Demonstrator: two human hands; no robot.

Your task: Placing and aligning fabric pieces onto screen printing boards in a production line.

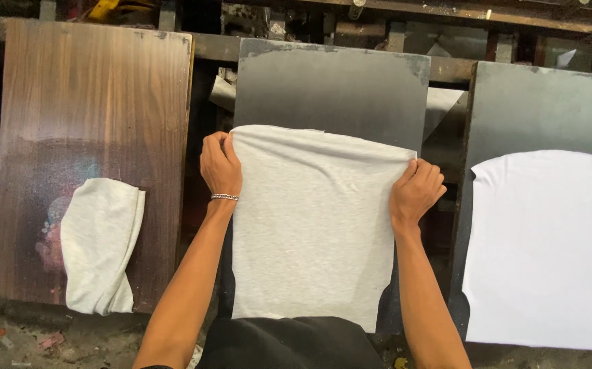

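Both hands (left hand (220, 165), right hand (415, 190)) on grey cloth (310, 225)

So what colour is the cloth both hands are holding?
Light heather grey cloth, on the dark middle board; head view.

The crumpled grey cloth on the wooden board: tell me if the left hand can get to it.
Probably yes. The left hand grips the grey fabric piece, and nothing lies between it and the crumpled grey cloth.

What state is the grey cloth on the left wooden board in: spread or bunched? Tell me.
Bunched. The grey cloth lies crumpled and folded over itself on the wooden board, covering only its lower part, away from both hands.
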